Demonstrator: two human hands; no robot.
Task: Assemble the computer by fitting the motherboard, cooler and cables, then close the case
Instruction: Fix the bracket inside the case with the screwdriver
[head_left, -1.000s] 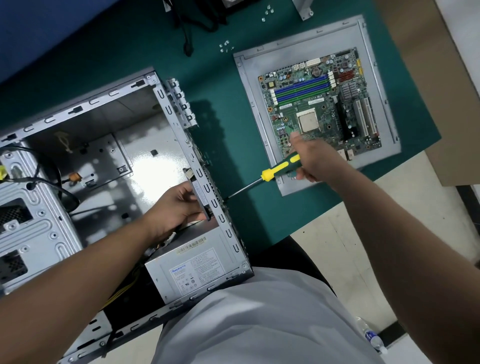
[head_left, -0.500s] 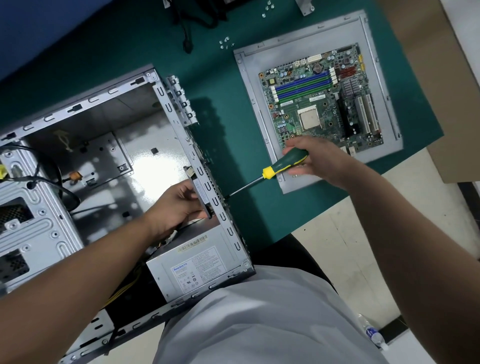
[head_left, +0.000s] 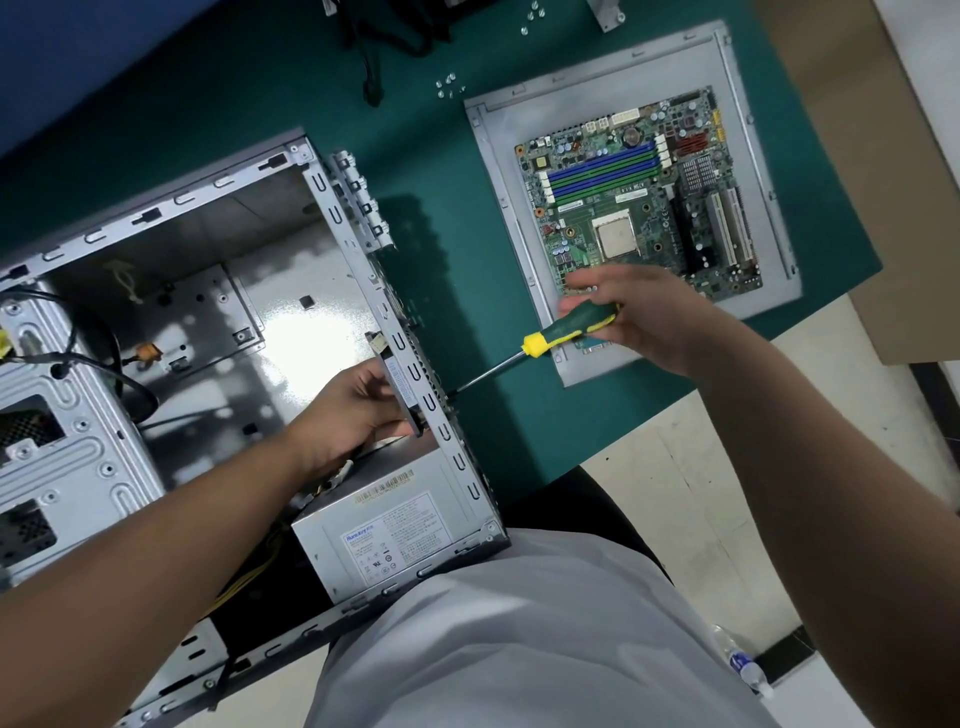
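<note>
The open grey computer case (head_left: 171, 202) lies on its side at the left, with a silver power supply (head_left: 395, 530) in its near corner. Inside the case, my left hand (head_left: 353, 410) grips a dark flat part (head_left: 402, 389) pressed against the rear wall. My right hand (head_left: 639, 317) holds a green-and-yellow screwdriver (head_left: 566, 332), its tip touching the outside of that rear wall. The green motherboard (head_left: 639, 197) lies on the grey side panel (head_left: 498, 156) at the right, without a cooler on its socket.
Loose screws (head_left: 448, 85) and a black cable (head_left: 371, 62) lie on the green mat (head_left: 447, 249) behind the case. Brown cardboard (head_left: 883, 182) sits at the far right. A drive cage (head_left: 47, 415) with black and yellow cables fills the case's left end.
My right hand has shifted its grip on the screwdriver handle, fingers now wrapped over the green part. The left hand and screwdriver tip have stayed in place at the rear wall.
</note>
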